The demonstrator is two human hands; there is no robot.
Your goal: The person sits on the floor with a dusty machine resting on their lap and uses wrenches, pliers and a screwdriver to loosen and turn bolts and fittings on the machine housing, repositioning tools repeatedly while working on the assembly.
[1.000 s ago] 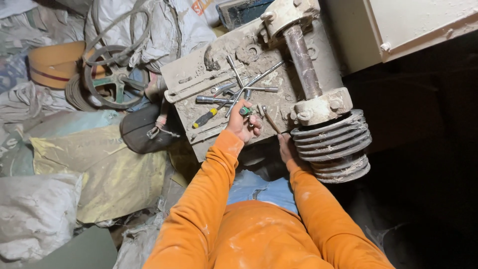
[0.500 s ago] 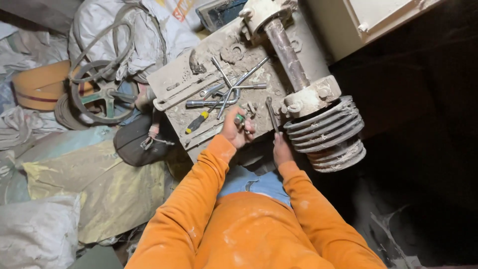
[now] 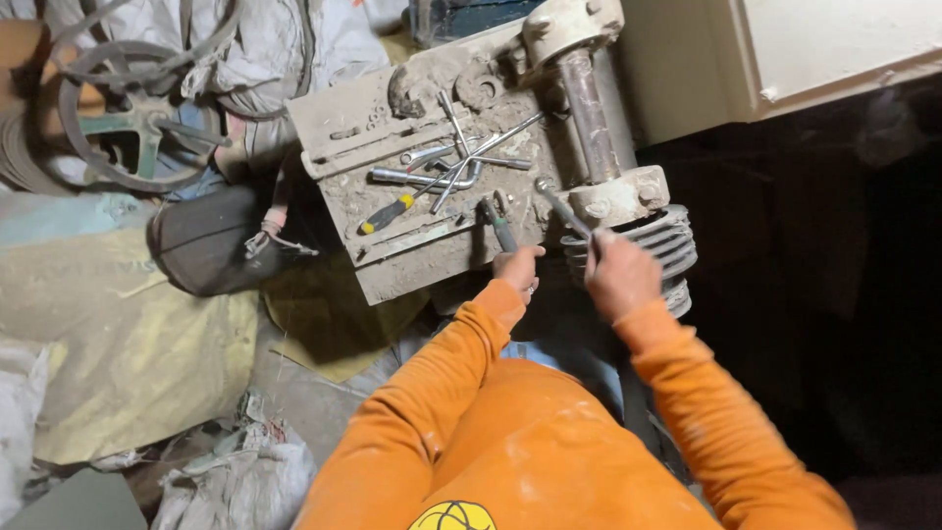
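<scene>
Meanwhile, against the frame half a second back, both hands had left the loose tools in the middle of the plate (image 3: 412, 270) and come to its near edge. The right hand (image 3: 620, 277), then low and empty-looking beside the pulley (image 3: 648, 245), now stood higher and gripped a tool; the left hand (image 3: 517, 267) had slid right, off the small green piece it had been fingering. Judged from that: picking among the tools had given way to working with them at the shaft end.

Right hand: clenched round the lower end of a thin steel rod (image 3: 561, 208), whose tip angled up-left to a point just beside the bearing block (image 3: 618, 196). Whether the tip touched anything, could not tell.

Left hand: fingers curled at the plate edge, at the foot of a short dark tool (image 3: 498, 226) that rose from it. Appeared to grip it; the hold itself was hidden.

Left lying on the dusty plate: crossed wrenches (image 3: 456, 162) and a yellow-handled screwdriver (image 3: 388, 213), well apart from both hands.
</scene>
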